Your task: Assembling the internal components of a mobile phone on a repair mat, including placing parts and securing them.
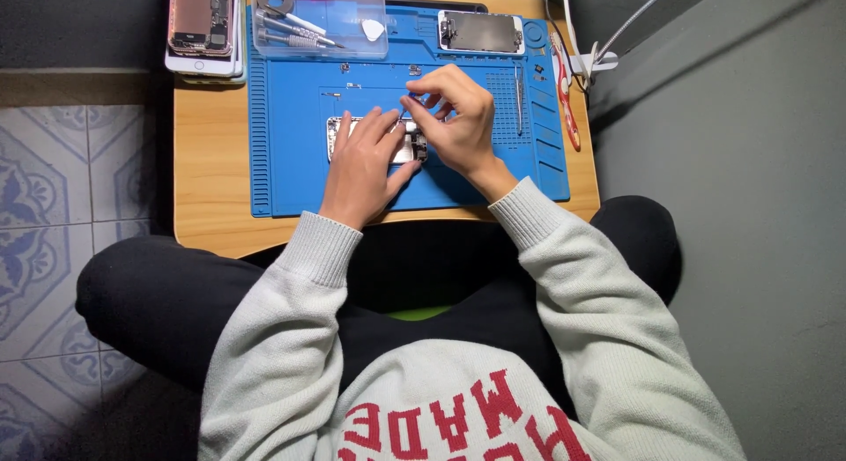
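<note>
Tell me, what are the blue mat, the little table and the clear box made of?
The blue mat looks like soft rubber or silicone: matte, with moulded ridges and small trays. The table seems to be wood or a wood-look board: pale yellow-brown, smooth, with rounded edges. The clear box is probably hard plastic: see-through and a bit shiny, with tools visible inside.

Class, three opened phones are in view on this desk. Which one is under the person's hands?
The opened phone at the middle of the blue mat, pinned by the left hand. The others lie at the desk's far edge, untouched.
</note>
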